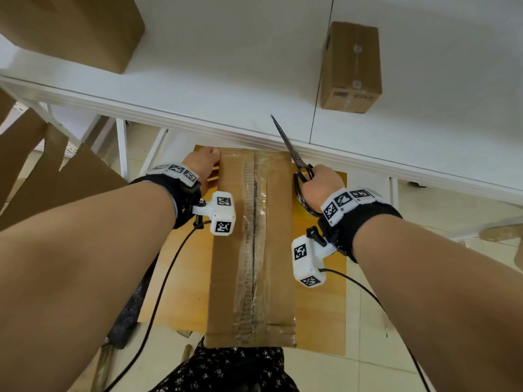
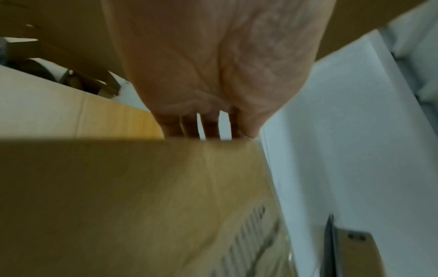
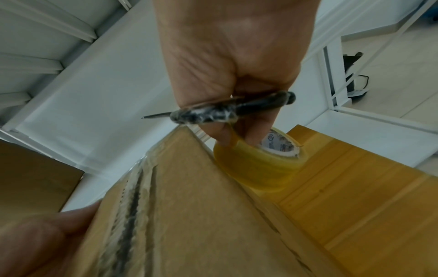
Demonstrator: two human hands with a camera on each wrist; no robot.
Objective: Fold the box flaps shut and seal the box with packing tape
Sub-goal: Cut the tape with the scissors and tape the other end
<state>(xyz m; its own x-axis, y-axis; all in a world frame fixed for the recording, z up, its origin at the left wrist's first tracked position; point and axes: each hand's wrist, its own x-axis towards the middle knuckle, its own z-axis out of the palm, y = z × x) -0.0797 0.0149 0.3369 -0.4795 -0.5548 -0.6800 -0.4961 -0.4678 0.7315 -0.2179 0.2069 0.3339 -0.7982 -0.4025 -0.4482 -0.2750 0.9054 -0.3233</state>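
Observation:
A long cardboard box (image 1: pixel 252 244) lies with its flaps shut on a yellow wooden stand (image 1: pixel 319 292). Clear tape runs along the centre seam (image 1: pixel 254 222). My left hand (image 1: pixel 202 165) rests against the box's left side near the far corner, fingers (image 2: pixel 189 129) straight and dropping below the top edge. My right hand (image 1: pixel 319 182) is beside the far right corner. It grips black scissors (image 1: pixel 288 145), blades shut and pointing away over the table. In the right wrist view the same hand's fingers hook into the core of a clear tape roll (image 3: pixel 258 165) beside the box (image 3: pixel 189 215).
A white table (image 1: pixel 226 80) stands just beyond the box, its edge over the box's far end. On it are a small sealed cardboard box (image 1: pixel 351 66) and a larger one (image 1: pixel 70 26). Flat cardboard sheets (image 1: pixel 56 179) lean at the left. The floor is tiled.

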